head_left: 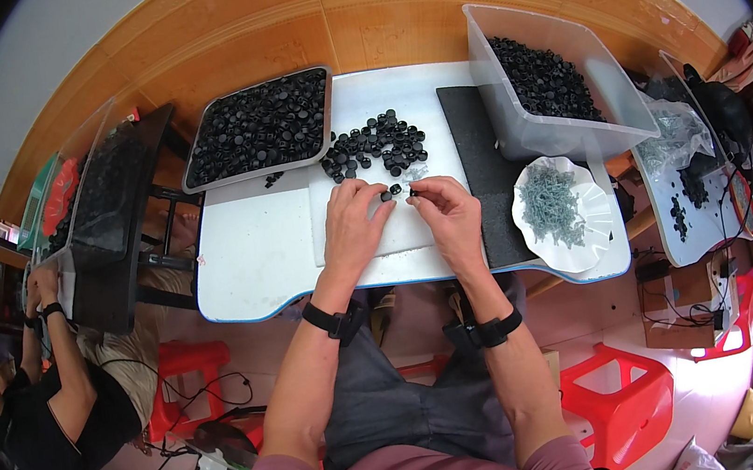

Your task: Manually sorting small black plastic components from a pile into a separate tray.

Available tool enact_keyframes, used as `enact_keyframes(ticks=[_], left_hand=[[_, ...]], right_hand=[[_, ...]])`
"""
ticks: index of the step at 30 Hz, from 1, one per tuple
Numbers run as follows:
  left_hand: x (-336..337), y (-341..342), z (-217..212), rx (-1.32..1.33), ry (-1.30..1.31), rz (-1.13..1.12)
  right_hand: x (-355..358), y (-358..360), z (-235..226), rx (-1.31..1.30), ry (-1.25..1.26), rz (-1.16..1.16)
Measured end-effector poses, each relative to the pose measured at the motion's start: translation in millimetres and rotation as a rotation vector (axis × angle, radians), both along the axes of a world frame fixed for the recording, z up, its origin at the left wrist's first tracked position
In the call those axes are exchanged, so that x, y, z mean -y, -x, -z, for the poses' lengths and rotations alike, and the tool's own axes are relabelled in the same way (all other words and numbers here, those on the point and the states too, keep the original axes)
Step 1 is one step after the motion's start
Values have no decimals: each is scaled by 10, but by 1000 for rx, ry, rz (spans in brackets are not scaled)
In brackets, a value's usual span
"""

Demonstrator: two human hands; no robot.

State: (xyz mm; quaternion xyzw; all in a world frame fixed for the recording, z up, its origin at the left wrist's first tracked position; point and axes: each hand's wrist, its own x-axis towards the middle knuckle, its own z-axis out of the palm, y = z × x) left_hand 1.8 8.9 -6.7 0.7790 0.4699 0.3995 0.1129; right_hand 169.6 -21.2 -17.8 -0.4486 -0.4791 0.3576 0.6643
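Note:
Both my hands work over a white board (pixel 333 240) on the table. My left hand (pixel 356 225) is closed, thumb and forefinger pinched on a small round black cap (pixel 386 196). A second black cap (pixel 395 189) lies just beyond it, between the hands. My right hand (pixel 449 217) pinches a small black piece (pixel 412 192) at its fingertips; too little of it shows to name it surely. Past my hands spreads a loose heap of black caps (pixel 375 146), some with the hollow side up. A few tiny pale pieces (pixel 416 173) lie at its near edge.
At the back left a metal tray (pixel 234 178) is full of black caps. A clear plastic bin (pixel 562 135) of black parts stands back right, beside a dark mat (pixel 498 211). A white scalloped dish (pixel 592 246) holds thin grey-green pieces. Another person (pixel 71 385) sits at far left.

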Motion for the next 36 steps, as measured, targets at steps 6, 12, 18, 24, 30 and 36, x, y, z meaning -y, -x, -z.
enact_keyframes(ticks=[6,12,18,24,30,36], left_hand=[[82,-5,-62,225,199,18],[88,38,-35,385,335,113],[62,90,-26,467,495,217],[56,109,-21,492,539,234],[68,102,-46,468,528,245],[81,93,-68,458,530,249]], right_hand=[[24,37,25,-20,60,11],[77,51,-93,169,11,59],[115,55,-165,264,-91,96],[141,69,-192,262,-61,70],[138,62,-170,304,-55,71],[146,72,-197,325,-66,69]])
